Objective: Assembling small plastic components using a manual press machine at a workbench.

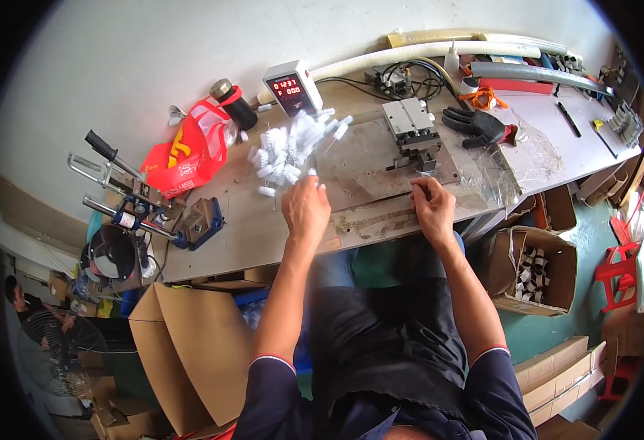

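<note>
My left hand (pixel 306 210) is at the near edge of a pile of small white ribbed pieces (pixel 287 152), some with thin wire-like stems. Its fingers are pinched, and a white tip (pixel 312 173) shows at them, seemingly one of these pieces. My right hand (pixel 433 208) is closed just in front of a small metal clamping fixture (pixel 412 126), beside its dark lower block (pixel 426 160). What the right fingers hold, if anything, is hidden.
A counter box with red digits (pixel 293 87) stands behind the pile. Left are a red bag (pixel 194 150), a flask (pixel 235 108) and a lever press (pixel 135 205). A black glove (pixel 476 127) lies right. Cartons (pixel 535 271) flank the worktable; a person (pixel 25 301) is far left.
</note>
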A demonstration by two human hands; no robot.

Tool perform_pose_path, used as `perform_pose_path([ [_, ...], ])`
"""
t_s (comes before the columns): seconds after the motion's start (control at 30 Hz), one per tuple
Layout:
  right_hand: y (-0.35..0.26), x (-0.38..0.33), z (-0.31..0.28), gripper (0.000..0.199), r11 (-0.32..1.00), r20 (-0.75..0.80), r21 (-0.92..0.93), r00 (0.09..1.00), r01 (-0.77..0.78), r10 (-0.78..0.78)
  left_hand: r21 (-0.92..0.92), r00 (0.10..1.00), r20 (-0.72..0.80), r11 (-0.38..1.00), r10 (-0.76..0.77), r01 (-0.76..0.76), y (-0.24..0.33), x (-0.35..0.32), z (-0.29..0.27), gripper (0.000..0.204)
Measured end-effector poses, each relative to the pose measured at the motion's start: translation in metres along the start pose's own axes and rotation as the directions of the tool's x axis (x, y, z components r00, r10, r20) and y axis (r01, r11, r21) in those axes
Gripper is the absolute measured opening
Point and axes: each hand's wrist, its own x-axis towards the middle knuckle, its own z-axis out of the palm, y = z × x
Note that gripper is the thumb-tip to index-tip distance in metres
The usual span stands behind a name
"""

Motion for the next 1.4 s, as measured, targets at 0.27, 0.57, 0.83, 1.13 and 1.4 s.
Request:
perform_pose_path([
  [0.27,0.003,0.005,0.006,0.013,0.994,-0.019,-0.082,0.997,0.077,-0.079,-0.078,0.939,0.233,0.957,-0.255,0.279,-0.035,0.018,0.021,0.035],
  [0.57,-0.002,0.003,0.004,0.017,0.984,0.049,-0.128,0.992,0.122,-0.116,-0.769,0.925,0.282,0.516,-0.254,0.377,0.014,-0.013,0.014,0.052],
  [0.83,-0.04,-0.009,0.007,0.027,0.98,0.419,0.091,0.9,-0.178,0.124,-0.862,0.915,0.389,0.308,-0.102,0.401,0.081,-0.037,0.01,0.059],
  [1.13,-0.038,-0.004,0.0,0.022,0.872,0.351,0.249,0.878,-0.422,0.325,-0.773,0.998,0.058,0.632,0.0,0.045,0.114,-0.051,0.015,0.064],
  [1.4,-0.043,0.017,-0.027,0.021,0.94,0.173,0.061,0.931,-0.337,0.322,-0.703,0.998,0.064,0.709,-0.012,0.054,0.081,-0.015,0.03,0.027],
])
